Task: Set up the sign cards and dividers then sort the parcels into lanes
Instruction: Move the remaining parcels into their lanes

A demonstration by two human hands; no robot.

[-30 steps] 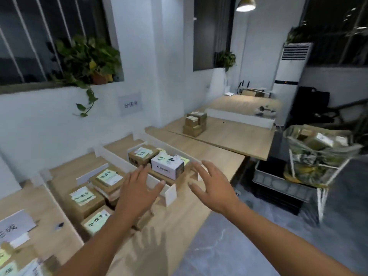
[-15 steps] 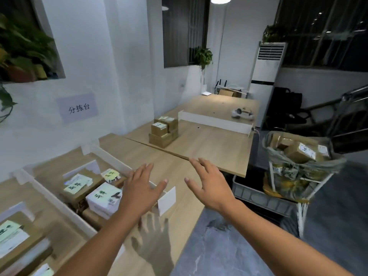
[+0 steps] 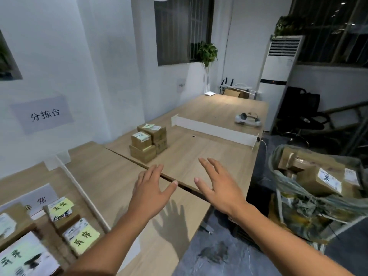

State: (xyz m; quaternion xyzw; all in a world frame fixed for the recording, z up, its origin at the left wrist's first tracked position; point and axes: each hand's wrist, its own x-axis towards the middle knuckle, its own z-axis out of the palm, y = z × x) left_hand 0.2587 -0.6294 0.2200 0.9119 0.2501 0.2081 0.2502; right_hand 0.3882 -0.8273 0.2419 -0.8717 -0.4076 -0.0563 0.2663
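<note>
Head view looks along a run of light wooden tables set against the wall. Setting up seems largely done. One long white divider strip fences the near-left lane, and a second white divider board stands across the far table. Sorting looks only partway. A greenish plastic sack of brown parcels waits on a stand just off the tables' right edge, apparently unsorted. Brown cardboard parcels with yellow-green notes crowd the near-left lane. A small stack of brown cardboard boxes sits between the dividers, near the wall. A white sign card with dark characters lies flat in the near lane.

The left hand and right hand hover palm down over the seam between tables, fingers straight and spread, holding nothing.

Around them are a tall white air conditioner, a pale paper wall sign and a white headset beyond the far divider. Nothing seems to block the way to the sack.
</note>
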